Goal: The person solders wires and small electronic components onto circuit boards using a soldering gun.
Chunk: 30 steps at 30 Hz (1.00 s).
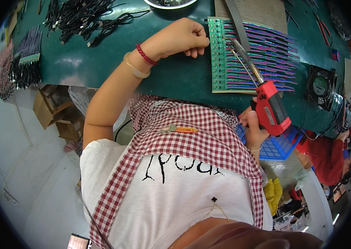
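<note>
A panel of small green circuit boards (218, 62) lies on the green table, with rows of blue, pink and black wires (267, 62) running off to its right. My right hand (253, 126) grips a red-and-black soldering gun (272, 108) whose metal barrel points up and left. Its tip is over the upper part of the boards, at the wire ends. At the panel's left edge my left hand (189, 38) is closed, fingers curled under. Whatever it may pinch is hidden.
Black cables (86, 18) are heaped at the far left, beside a white bowl (170, 5). Wired boards (29, 59) hang over the left edge. A black fan (321, 86) stands right, near pliers (323, 31). Below is a blue crate (277, 147); a person in red (327, 159) sits beyond.
</note>
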Motion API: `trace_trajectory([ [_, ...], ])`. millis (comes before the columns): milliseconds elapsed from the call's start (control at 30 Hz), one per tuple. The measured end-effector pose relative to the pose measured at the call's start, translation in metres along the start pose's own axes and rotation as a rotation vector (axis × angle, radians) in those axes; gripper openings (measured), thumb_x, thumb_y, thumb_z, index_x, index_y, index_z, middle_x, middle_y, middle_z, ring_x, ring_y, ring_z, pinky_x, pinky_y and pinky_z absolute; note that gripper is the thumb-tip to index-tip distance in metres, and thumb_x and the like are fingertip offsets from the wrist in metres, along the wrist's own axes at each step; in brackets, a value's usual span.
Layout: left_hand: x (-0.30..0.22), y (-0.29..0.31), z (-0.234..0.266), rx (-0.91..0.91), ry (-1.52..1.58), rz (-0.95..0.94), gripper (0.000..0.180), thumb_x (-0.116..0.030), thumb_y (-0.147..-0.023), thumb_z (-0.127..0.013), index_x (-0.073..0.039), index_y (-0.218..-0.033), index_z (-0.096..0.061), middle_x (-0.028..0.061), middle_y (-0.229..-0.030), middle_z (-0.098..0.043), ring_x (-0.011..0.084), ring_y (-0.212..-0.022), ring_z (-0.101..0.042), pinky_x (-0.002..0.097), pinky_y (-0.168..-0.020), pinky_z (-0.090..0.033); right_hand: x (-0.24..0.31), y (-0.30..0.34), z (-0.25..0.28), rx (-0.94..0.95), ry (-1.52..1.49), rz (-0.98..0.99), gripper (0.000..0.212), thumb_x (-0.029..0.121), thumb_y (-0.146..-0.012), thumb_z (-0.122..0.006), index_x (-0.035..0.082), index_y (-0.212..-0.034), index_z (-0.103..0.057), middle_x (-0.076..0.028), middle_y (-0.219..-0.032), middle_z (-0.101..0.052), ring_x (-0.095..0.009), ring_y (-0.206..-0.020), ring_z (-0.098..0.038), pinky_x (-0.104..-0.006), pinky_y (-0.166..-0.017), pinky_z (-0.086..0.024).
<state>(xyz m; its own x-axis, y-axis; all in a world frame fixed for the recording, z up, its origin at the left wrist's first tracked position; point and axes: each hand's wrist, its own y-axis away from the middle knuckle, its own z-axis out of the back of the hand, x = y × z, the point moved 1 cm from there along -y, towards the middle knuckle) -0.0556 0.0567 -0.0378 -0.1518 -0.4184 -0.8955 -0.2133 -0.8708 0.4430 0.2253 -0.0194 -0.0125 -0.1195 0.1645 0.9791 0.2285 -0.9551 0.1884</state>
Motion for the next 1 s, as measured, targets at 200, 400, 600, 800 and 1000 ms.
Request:
trace_trajectory([
  [200,-0.03,0.01,0.029,-0.18,-0.404,-0.093,0.027,-0.026,-0.086,-0.054,-0.001,-0.085,-0.064,0.0045,-0.062,-0.062,0.0069,-0.047,-0.052,0.0211,-0.045,-0.043,0.007,-0.005,0.001,-0.041,-0.096,0.034,0.033,0.006,-0.085,-0.052,-0.006,-0.115,-0.042,-0.006,-0.062,-0.047,-0.011,-0.049,-0.042,-0.0257,-0.049,-0.04],
  [400,-0.038,-0.023,0.071,-0.869,-1.356,-0.464,0.017,-0.016,-0.073,-0.06,0.001,-0.07,-0.058,0.0182,-0.068,-0.061,0.0328,-0.067,-0.061,0.0407,-0.061,-0.049,0.009,-0.006,0.0,-0.056,-0.08,0.046,0.033,0.007,-0.085,-0.051,-0.005,-0.115,-0.042,-0.006,-0.062,-0.046,-0.011,-0.048,-0.042,-0.0253,-0.048,-0.039],
  [600,-0.02,-0.047,0.08,-0.506,-1.404,-0.197,0.015,-0.012,-0.073,-0.053,-0.001,-0.07,-0.062,0.0208,-0.071,-0.062,0.034,-0.068,-0.062,0.0425,-0.062,-0.049,0.011,-0.007,0.0,-0.046,-0.111,0.099,0.033,0.009,-0.086,-0.052,-0.005,-0.115,-0.042,-0.006,-0.061,-0.046,-0.011,-0.047,-0.041,-0.0252,-0.047,-0.039],
  [800,-0.014,-0.04,0.08,-0.48,-1.343,-0.288,0.015,-0.01,-0.073,-0.052,0.001,-0.072,-0.062,0.0226,-0.07,-0.061,0.036,-0.069,-0.061,0.0427,-0.063,-0.049,0.013,-0.011,-0.001,-0.076,-0.171,0.105,0.034,0.01,-0.085,-0.052,-0.005,-0.114,-0.042,-0.006,-0.06,-0.045,-0.011,-0.047,-0.041,-0.0254,-0.046,-0.039],
  [1000,-0.04,-0.016,0.062,-0.582,-0.897,-0.414,0.013,-0.009,-0.075,-0.053,0.002,-0.077,-0.06,0.0213,-0.071,-0.06,0.0355,-0.07,-0.059,0.0406,-0.066,-0.049,0.02,-0.015,-0.007,-0.081,-0.23,0.108,0.034,0.009,-0.085,-0.052,-0.005,-0.115,-0.042,-0.006,-0.06,-0.045,-0.011,-0.046,-0.04,-0.0264,-0.046,-0.04],
])
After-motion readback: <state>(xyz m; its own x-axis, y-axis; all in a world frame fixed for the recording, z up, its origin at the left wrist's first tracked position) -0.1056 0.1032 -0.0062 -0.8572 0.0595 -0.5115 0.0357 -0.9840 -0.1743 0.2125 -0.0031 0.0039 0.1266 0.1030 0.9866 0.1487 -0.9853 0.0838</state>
